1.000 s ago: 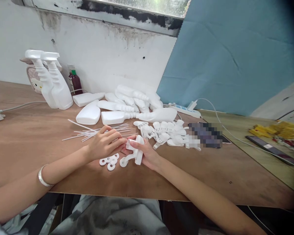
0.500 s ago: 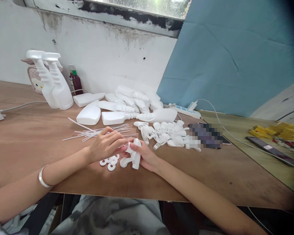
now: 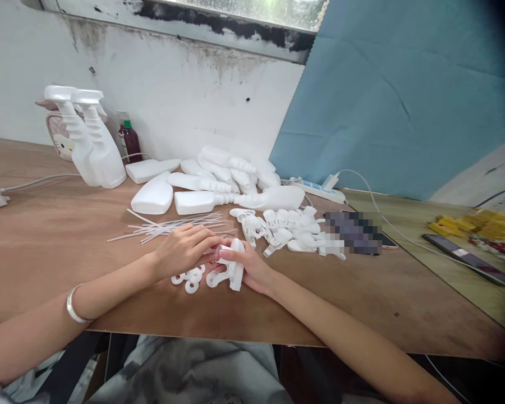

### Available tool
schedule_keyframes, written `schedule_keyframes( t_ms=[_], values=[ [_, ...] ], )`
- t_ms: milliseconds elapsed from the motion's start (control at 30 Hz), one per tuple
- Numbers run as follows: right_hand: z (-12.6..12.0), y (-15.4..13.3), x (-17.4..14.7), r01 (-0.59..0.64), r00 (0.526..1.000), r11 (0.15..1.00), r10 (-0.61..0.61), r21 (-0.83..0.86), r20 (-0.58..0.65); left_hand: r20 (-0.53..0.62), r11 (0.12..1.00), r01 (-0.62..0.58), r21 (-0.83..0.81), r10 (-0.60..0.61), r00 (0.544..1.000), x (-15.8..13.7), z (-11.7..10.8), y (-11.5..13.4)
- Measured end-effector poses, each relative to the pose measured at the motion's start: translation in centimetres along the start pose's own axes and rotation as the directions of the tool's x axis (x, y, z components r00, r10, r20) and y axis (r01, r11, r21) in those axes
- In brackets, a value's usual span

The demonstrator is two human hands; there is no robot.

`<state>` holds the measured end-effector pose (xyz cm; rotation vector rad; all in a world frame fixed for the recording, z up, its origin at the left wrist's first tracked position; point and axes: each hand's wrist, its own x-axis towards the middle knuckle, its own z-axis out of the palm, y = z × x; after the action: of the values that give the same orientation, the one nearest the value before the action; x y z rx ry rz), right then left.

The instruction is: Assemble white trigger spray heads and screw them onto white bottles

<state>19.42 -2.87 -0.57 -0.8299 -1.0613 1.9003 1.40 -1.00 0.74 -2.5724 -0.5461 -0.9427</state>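
Observation:
Between the fingers of my right hand (image 3: 252,266) is a white trigger spray head (image 3: 237,272), its long cap side facing up and its round collar toward the left. My left hand (image 3: 185,248) has its fingertips closed at the left side of this spray head. A thin white plastic tube (image 3: 141,216) runs from the upper left to behind my left hand, in line with those fingertips; the hand hides its inner end. Several white ring washers (image 3: 191,285) lie just below my left hand. More thin white tubes (image 3: 147,231) are spread behind it.
Beyond my hands lie a heap of white bottles (image 3: 193,202) and a pile of spray heads (image 3: 292,224). Two assembled spray bottles (image 3: 95,154) and a dark bottle (image 3: 129,143) stand at the back left. To the right are phones (image 3: 353,231), a power strip (image 3: 320,191) and a cable.
The far end of the thin tube has shifted right, toward my hands. My left fingers have flattened a little, and the spray head has tilted slightly in my right hand.

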Motion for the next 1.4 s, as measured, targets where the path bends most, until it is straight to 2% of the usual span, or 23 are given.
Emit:
schedule_keyframes(
  t_ms=[200, 333, 567, 767, 833, 1200, 1400],
  values=[
    [0.03, -0.09, 0.09, -0.004, 1.0, 1.0, 0.004, -0.017, -0.028, 0.075, 0.996, -0.031, 0.088, 0.025, 0.997, -0.18, 0.07, 0.0],
    [-0.06, 0.14, 0.26, 0.014, 1.0, 0.999, -0.015, -0.043, -0.006, 0.073, 0.995, -0.03, 0.091, 0.024, 0.997, -0.23, -0.03, 0.0],
    [-0.21, 0.19, 0.22, 0.019, 1.0, 0.997, -0.021, -0.071, -0.023, 0.052, 0.993, 0.091, -0.076, -0.087, 0.995, -0.45, 0.12, 0.24],
    [0.06, 0.07, 0.04, 0.056, 0.998, 0.997, -0.057, -0.055, -0.025, 0.005, 0.943, 0.237, -0.235, -0.243, 0.97, -0.18, -0.14, 0.75],
    [0.16, 0.05, -0.02, 0.064, 0.997, 0.997, -0.066, -0.049, -0.027, -0.018, 0.934, 0.251, -0.253, -0.264, 0.964, -0.09, -0.23, 0.84],
    [0.39, -0.2, -0.19, 0.056, 0.998, 0.998, -0.057, -0.041, -0.028, -0.07, 0.964, 0.098, -0.247, -0.118, 0.991, -0.14, -0.23, 0.47],
    [0.34, -0.17, -0.15, 0.078, 0.997, 0.995, -0.078, -0.059, 0.005, -0.046, 0.959, 0.111, -0.26, -0.127, 0.991, 0.02, -0.53, 0.64]
  ],
)
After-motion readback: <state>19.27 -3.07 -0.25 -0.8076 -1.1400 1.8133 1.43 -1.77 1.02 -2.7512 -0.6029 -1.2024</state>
